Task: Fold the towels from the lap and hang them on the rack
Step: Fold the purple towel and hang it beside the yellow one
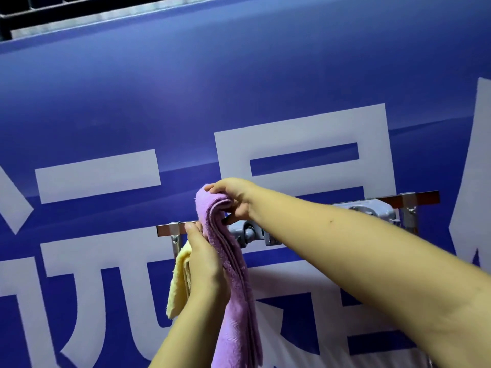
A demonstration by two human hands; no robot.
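Blue lettered wall (239,75) backs a metal towel rack (164,229). At its bar, the right hand (233,199) clamps a folded purple terry towel (233,274), seemingly to drape it; the left hand (206,264), fingers straight, steadies it beside a hung yellow towel (178,282).

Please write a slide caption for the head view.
Right hand grips, left hand steadies a folded purple towel at the rack, beside a yellow towel.

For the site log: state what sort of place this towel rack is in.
Likely a staged or workshop setup, not a home bathroom: the towel rack sits against a large blue printed banner with huge white characters, and a wire grid runs above it.
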